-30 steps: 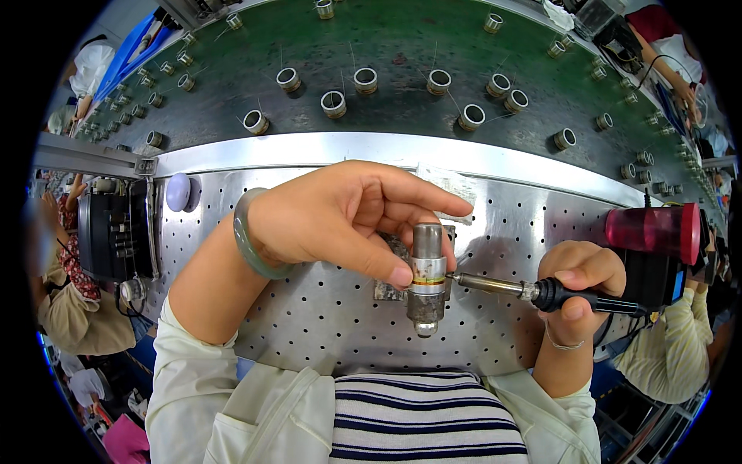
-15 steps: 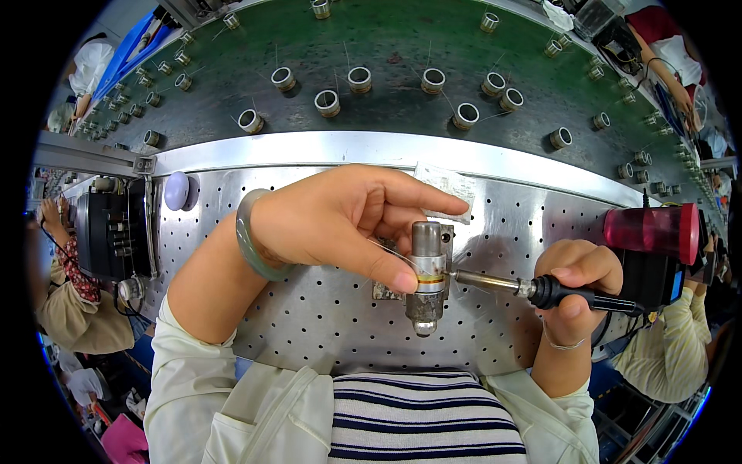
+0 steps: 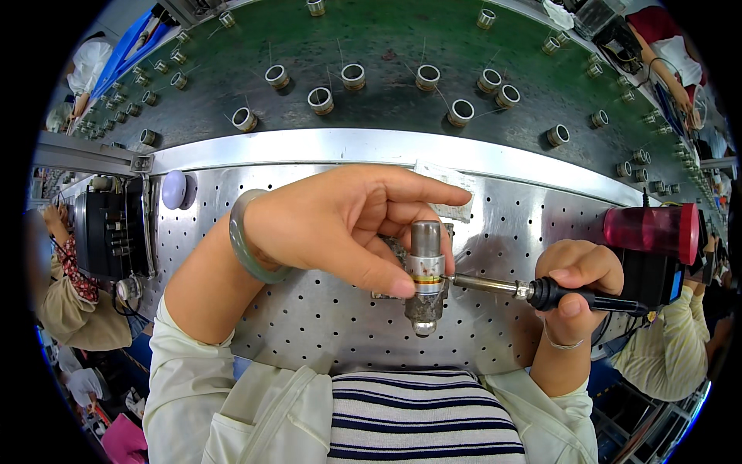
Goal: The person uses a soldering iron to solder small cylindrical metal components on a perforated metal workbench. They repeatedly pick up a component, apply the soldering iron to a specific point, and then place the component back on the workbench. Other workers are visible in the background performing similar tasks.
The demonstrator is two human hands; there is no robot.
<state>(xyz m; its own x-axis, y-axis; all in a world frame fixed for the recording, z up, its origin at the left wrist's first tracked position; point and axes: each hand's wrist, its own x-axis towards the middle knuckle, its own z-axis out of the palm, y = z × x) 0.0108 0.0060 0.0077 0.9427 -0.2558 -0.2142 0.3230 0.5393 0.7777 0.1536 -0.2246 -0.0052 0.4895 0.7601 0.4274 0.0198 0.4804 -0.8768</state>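
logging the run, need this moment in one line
left hand: at metal ring; right hand: holding soldering iron, tip at ring; green belt: more rings

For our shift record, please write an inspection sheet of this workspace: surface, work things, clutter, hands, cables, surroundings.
Surface: perforated metal plate, bright rail along its far edge.
Work things: metal cylinder carrying a banded ring; soldering iron, tip at the ring's right side, contact unclear.
Clutter: purple rounded object left, pale sheet near the rail, red container right.
Hands: left hand partly around the cylinder, thumb by the ring, grip unclear; right hand holds the iron.
Cables: dark cable at the plate's right side.
Surroundings: green surface with metal rings beyond; other people at both sides.
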